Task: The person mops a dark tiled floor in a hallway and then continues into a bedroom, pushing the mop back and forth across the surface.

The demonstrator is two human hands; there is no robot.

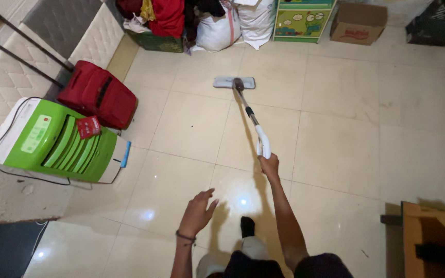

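Cream tiled floor (pixel 336 128) | right hand (pixel 270 166) clenched on flat mop (pixel 243 98) handle, mop head on tiles far ahead | left hand (pixel 197 212) spread, holding nothing | beyond head: green crate (pixel 155 41) heaped with clothes, shut cardboard box (pixel 357 23)

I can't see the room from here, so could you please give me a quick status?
Right hand gripping flat mop handle, left hand open, empty. Mop head flat on tile floor. Red suitcase off left, clear.

Glossy cream floor tiles (pixel 336 118), plastic-and-metal mop (pixel 251 116), cloth red suitcase (pixel 99 93), shiny green plastic appliance (pixel 52 141)
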